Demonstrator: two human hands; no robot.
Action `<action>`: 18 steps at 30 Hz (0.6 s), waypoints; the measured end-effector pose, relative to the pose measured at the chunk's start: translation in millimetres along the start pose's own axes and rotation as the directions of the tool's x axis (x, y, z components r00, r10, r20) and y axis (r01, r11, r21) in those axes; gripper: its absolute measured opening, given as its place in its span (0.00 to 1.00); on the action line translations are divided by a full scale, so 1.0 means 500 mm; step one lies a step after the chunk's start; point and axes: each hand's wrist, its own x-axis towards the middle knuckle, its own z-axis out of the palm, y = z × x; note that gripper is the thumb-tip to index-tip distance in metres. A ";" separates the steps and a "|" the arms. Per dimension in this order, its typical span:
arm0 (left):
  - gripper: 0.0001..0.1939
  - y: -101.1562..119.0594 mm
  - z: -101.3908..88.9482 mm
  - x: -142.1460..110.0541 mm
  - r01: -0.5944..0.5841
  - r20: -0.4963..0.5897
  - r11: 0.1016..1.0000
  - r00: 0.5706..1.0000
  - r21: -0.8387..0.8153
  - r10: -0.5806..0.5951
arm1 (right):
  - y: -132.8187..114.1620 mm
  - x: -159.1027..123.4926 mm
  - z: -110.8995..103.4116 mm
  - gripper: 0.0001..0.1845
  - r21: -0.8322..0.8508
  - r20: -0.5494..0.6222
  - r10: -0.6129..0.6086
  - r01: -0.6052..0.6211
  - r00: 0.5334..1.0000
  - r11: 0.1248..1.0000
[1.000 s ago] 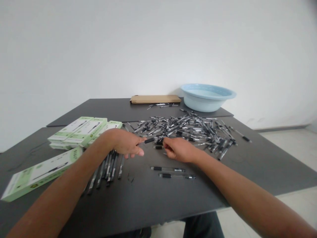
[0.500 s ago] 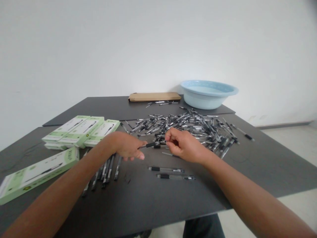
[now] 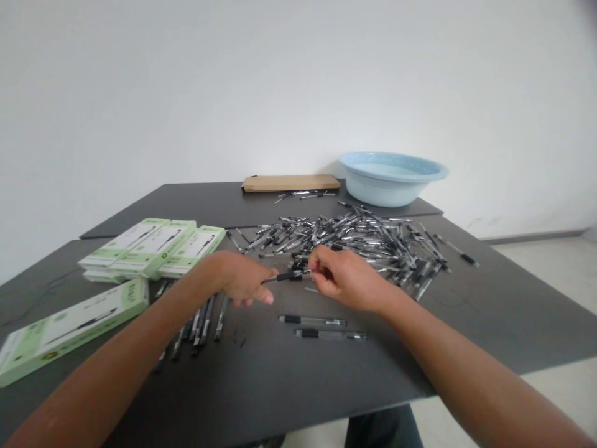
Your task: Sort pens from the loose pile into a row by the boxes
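My left hand (image 3: pixel 245 278) is closed around the rear of a gel pen (image 3: pixel 285 277) with a black rubber grip and a clear barrel. The pen points right, raised above the table. At its front end my right hand (image 3: pixel 345 278) pinches with thumb and forefinger. Whatever small thing lies between those fingertips is too small to make out. Two similar pens, an upper one (image 3: pixel 312 320) and a lower one (image 3: pixel 331 334), lie side by side below the hands. Behind my right hand spreads a large heap of pens (image 3: pixel 354 233).
Several pens (image 3: pixel 203 323) lie in a row under my left forearm. Green-and-white pen boxes (image 3: pixel 153 246) are stacked at the left, with another box (image 3: pixel 77 326) nearer me. Farther back are a flat cardboard piece (image 3: pixel 291 182) and a light-blue basin (image 3: pixel 392 186).
My right fingertips have shifted slightly left and meet the pen's front end. My left hand stays nearly in place, still holding the pen. The pens on the table have not moved.
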 end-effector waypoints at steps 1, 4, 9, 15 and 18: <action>0.37 0.001 0.000 -0.001 0.002 0.000 1.000 1.000 0.003 -0.002 | -0.001 0.000 0.000 0.06 0.006 -0.001 0.006 -0.006 1.000 1.000; 0.36 0.002 -0.001 -0.003 0.009 0.008 1.000 1.000 0.015 -0.009 | -0.001 -0.001 0.002 0.06 0.028 0.000 0.017 -0.017 1.000 0.999; 0.36 -0.002 -0.002 -0.003 0.016 0.017 1.000 1.000 0.017 -0.017 | 0.001 -0.001 -0.002 0.06 0.049 -0.011 0.021 -0.020 1.000 0.999; 0.35 -0.004 0.000 -0.001 0.010 0.007 1.000 1.000 0.023 -0.010 | -0.004 -0.002 -0.009 0.05 0.057 -0.027 0.011 -0.010 1.000 0.998; 0.35 -0.005 0.002 0.005 0.010 0.008 1.000 1.000 0.024 -0.011 | -0.004 -0.003 -0.006 0.06 0.022 -0.024 -0.008 0.008 1.000 1.000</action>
